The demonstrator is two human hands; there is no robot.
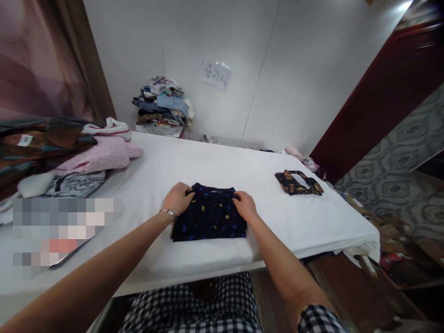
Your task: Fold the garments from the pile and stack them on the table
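Observation:
A dark navy garment with blue and yellow dots (210, 215) lies folded into a square on the white table (222, 166), close to the near edge. My left hand (177, 198) grips its far left corner, fingers curled onto the cloth; a thin bracelet circles that wrist. At the far right corner my right hand (244, 205) pinches the fabric in the same way. Both forearms reach in from below.
A folded black shirt with gold print (299, 181) lies to the right. Pink and dark clothes (69, 152) pile up at the left. Another heap of clothes (163, 106) sits against the back wall under a paper sign (217, 75). Clutter covers the floor at right.

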